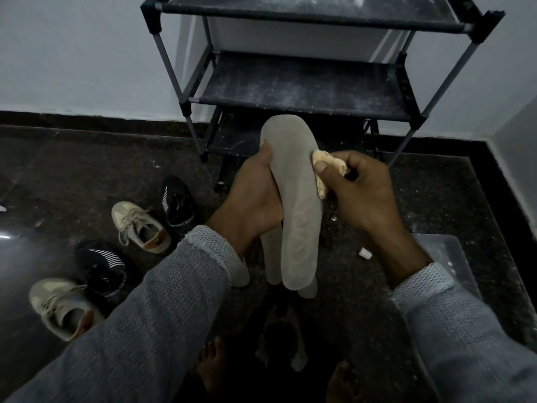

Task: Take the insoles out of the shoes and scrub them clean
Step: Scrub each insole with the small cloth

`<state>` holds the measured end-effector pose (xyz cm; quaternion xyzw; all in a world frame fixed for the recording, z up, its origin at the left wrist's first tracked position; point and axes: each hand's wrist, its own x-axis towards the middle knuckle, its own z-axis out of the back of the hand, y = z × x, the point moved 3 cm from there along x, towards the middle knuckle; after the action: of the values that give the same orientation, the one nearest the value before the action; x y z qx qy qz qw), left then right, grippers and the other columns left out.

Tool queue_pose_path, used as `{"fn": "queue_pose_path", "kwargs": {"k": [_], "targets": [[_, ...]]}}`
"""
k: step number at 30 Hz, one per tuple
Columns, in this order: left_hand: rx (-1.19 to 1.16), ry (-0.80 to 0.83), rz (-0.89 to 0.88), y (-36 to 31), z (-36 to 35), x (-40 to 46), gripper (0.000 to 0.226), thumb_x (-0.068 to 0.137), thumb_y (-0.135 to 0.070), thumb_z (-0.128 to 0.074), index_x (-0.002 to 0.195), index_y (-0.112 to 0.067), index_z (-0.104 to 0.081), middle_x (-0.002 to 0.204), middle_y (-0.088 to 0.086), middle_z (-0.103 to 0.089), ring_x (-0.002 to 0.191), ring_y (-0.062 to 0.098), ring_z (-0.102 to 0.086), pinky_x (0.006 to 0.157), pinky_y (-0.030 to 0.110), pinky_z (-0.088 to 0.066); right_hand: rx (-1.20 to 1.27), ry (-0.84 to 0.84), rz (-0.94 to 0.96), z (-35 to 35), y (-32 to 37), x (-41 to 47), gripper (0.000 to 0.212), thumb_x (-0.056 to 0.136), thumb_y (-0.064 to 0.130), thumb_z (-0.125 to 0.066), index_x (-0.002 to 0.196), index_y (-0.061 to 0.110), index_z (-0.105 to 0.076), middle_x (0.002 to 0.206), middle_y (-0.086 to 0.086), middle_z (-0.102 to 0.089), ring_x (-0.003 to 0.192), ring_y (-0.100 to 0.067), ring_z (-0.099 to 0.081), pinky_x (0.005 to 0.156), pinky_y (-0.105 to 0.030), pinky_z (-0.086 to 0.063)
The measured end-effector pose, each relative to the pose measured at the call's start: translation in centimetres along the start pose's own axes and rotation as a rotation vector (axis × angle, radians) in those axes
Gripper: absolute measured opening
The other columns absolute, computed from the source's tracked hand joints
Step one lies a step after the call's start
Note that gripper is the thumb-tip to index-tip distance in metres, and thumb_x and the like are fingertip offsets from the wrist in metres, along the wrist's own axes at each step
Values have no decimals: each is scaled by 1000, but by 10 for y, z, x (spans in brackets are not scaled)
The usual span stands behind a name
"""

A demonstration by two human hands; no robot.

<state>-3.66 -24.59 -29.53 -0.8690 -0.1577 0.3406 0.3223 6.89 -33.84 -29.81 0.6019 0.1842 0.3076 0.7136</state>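
Observation:
My left hand (255, 196) grips a bundle of grey insoles (296, 199), toe ends pointing up and away. The front insole is long and grey; the heel ends of others show below it near my left cuff. My right hand (363, 193) pinches a small cream cloth (328, 167) and presses it against the right edge of the front insole. Two beige sneakers (142, 225) (58, 303) and two black shoes with white stripes (177, 202) (101, 266) lie on the dark floor to the left.
A black shoe rack (302, 88) with dusty shelves stands against the white wall straight ahead. A translucent plastic box (447, 257) sits under my right forearm. A small white scrap (364, 253) lies on the floor. My bare feet (212, 365) show at the bottom.

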Motion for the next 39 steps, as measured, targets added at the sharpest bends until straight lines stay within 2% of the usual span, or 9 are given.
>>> {"fn": "queue_pose_path", "kwargs": {"k": [3, 11, 17, 22, 26, 32, 35, 37, 39], "targets": [[50, -4, -21, -1, 0, 0, 58, 101, -47, -28, 125, -1, -54, 102, 15, -68, 83, 23, -69, 70, 33, -59, 14, 56, -46, -1, 3, -2, 2, 87, 12, -69, 87, 10, -70, 80, -2, -70, 67, -1, -62, 61, -16, -52], [275, 44, -95, -1, -6, -4, 38, 97, -34, -48, 122, -7, -60, 104, 14, -69, 88, 24, -67, 85, 40, -54, 414, -52, -310, -3, -1, -7, 3, 87, 9, -67, 86, 8, -70, 74, -1, -72, 65, -8, -67, 61, -21, -54], [287, -101, -47, 3, 5, 3, 47, 96, -40, -50, 122, -3, -61, 114, 18, -67, 100, 31, -66, 88, 43, -53, -68, 85, 28, -4, 6, -9, 3, 87, 14, -68, 89, 17, -69, 85, 3, -68, 73, 0, -62, 64, -9, -47], [227, -68, -6, 7, 1, 1, 46, 98, -38, -48, 123, -2, -59, 109, 17, -67, 88, 26, -67, 82, 38, -55, -394, -93, 297, 1, 5, -5, 12, 87, 19, -69, 98, 13, -70, 97, 1, -56, 82, 0, -50, 73, -2, -38], [265, -34, 3, 10, -3, -1, 43, 99, -35, -46, 123, -2, -59, 107, 15, -67, 87, 25, -66, 84, 38, -54, -404, -164, 326, 9, 6, -1, 14, 89, 20, -66, 99, 11, -69, 92, 0, -61, 83, -10, -58, 73, -11, -43], [170, -19, 73, 6, 3, 0, 51, 99, -40, -43, 127, -1, -56, 121, 20, -61, 100, 30, -62, 96, 42, -48, -413, 313, 446, -13, 16, -13, 13, 88, 15, -67, 100, 12, -72, 90, 4, -64, 79, -4, -57, 70, -12, -44], [192, -11, 59, 8, 2, -1, 44, 100, -36, -43, 120, -1, -59, 109, 18, -67, 89, 25, -66, 85, 36, -54, -451, 147, 427, -4, 15, -6, 13, 88, 15, -67, 99, 11, -72, 90, -1, -64, 79, -8, -55, 68, -11, -41], [241, -12, 45, 11, 1, -1, 39, 99, -34, -44, 116, -3, -61, 99, 14, -70, 81, 22, -68, 79, 34, -56, -483, -45, 375, 8, 11, 1, 14, 88, 16, -66, 99, 9, -72, 91, -5, -65, 80, -14, -58, 70, -19, -44], [261, -18, 45, 11, 1, -1, 40, 99, -34, -45, 118, -3, -60, 100, 13, -69, 82, 22, -68, 79, 34, -56, -469, -76, 343, 12, 8, 3, 14, 89, 17, -67, 99, 9, -72, 91, -5, -66, 80, -17, -61, 72, -29, -49]]}}
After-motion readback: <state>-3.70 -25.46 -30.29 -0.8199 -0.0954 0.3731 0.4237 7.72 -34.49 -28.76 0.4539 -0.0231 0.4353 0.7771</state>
